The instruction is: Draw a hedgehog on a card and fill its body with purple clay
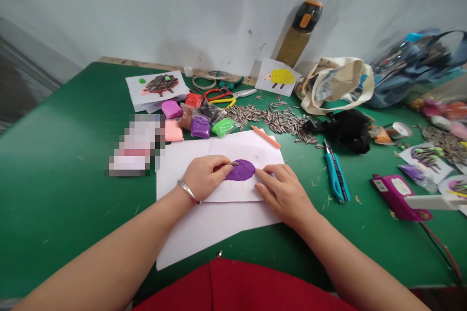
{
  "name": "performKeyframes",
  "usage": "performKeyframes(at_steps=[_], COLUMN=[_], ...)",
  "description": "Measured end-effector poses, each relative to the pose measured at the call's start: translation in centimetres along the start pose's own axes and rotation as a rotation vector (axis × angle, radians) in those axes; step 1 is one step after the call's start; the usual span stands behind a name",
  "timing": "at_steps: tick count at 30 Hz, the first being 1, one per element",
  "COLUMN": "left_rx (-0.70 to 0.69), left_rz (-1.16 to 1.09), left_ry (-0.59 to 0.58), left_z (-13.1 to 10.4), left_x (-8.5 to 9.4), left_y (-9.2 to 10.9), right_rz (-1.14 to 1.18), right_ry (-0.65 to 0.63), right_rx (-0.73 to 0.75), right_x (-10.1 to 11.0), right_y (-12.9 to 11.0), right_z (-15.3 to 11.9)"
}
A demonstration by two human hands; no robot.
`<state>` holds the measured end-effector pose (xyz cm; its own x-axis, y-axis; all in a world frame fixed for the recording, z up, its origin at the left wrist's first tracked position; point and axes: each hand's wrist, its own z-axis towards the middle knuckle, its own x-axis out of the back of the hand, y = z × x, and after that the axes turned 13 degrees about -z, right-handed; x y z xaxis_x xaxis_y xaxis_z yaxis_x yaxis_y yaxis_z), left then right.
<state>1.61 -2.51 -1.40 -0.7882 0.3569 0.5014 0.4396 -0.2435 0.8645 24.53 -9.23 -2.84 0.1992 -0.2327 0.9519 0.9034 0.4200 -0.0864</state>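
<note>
A flattened purple oval of modelling clay (241, 170) lies on white paper (189, 226), with short thin lines drawn below it. My left hand (206, 175) pinches a striped sunflower seed (233, 163) between thumb and fingers at the clay's upper left edge. Resting on the paper, my right hand (282, 187) has its fingers stretched out, the index fingertip at the clay's right edge. An orange stick-like tool (265, 136) lies at the paper's upper right. Beyond the paper is a spread of loose sunflower seeds (279, 119).
Bagged clay, including a green packet (224, 127), sits behind the paper near scissors (228, 96). A teal utility knife (336, 175) and a purple glue gun (399, 197) lie to the right. Finished seed picture (158, 88), yellow hedgehog card (278, 77), bottle (301, 34) and cloth bag (337, 85) stand near the wall.
</note>
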Motion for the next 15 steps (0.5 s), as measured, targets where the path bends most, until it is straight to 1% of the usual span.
performKeyframes(at_steps=[5,10,12,15], left_rx=[-0.007,0.002,0.005,0.002], left_rz=[0.005,0.001,-0.001,0.002], left_ry=[0.005,-0.008,-0.013,-0.007], left_z=[0.0,0.0,0.0,0.0], left_x=[0.0,0.0,0.0,0.0], left_y=[-0.1,-0.2,-0.1,-0.1], right_rz=[-0.023,0.095,0.12,0.052], right_ry=[-0.01,-0.009,-0.037,-0.126], right_rx=[-0.002,-0.031,-0.034,0.005], right_x=[0.0,0.4,0.6,0.8], right_y=[-0.1,0.7,1.1,1.3], right_z=[-0.1,0.4,0.9,1.8])
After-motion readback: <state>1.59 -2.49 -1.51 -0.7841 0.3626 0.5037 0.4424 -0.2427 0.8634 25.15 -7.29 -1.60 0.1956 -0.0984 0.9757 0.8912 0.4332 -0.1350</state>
